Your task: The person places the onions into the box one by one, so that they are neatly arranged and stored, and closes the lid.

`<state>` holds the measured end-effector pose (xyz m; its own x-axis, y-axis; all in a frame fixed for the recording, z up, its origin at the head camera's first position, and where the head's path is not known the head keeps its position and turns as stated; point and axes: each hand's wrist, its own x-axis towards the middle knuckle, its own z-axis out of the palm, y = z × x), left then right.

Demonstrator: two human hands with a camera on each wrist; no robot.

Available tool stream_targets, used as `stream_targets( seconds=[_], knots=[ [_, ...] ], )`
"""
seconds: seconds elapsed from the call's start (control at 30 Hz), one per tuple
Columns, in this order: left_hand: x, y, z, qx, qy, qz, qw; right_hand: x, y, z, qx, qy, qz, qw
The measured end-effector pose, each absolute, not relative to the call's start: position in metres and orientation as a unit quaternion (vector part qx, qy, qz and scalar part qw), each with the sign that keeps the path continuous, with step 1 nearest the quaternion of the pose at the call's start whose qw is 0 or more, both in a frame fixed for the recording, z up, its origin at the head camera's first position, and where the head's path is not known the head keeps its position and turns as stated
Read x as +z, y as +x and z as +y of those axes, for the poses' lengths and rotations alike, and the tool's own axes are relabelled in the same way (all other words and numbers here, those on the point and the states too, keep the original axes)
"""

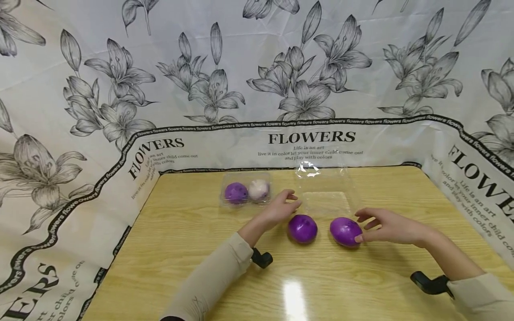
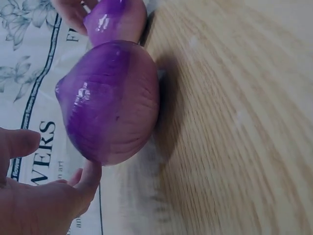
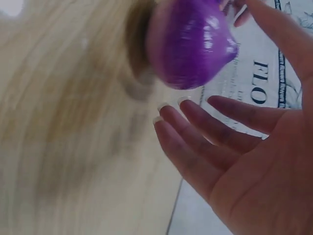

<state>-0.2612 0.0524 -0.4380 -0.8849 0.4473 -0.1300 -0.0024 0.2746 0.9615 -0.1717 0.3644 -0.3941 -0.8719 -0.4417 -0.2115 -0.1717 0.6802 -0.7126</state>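
Two shiny purple balls with a small pointed tip rest side by side on the table. My left hand [image 1: 279, 209] is at the back left of the left purple ball [image 1: 303, 229], its fingers loosely bent; in the left wrist view one fingertip [image 2: 92, 171] overlaps that ball's edge, and the ball's underside looks paler and wrinkled. Beside the right purple ball [image 1: 346, 232] is my right hand [image 1: 391, 227], thumb at the ball's near right side. In the right wrist view, the fingers of the right hand [image 3: 244, 156] are spread around the ball's side, not curled round it.
Behind the left hand sits a clear plastic box [image 1: 225, 196] holding a purple ball [image 1: 236, 193] and a whitish ball [image 1: 258, 190]. An open clear plastic box [image 1: 326, 203] stands behind the two front balls, lid raised against the flower-printed cloth [image 1: 233, 147] at the table's back edge.
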Motion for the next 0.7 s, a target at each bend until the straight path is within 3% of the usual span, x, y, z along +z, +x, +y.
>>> stream_targets(
  seconds=[0.7],
  knots=[
    [-0.452, -0.28, 0.076, 0.674, 0.079, 0.708, 0.193, -0.439, -0.189, 0.365, -0.427, -0.205, 0.864, 0.173]
  ],
)
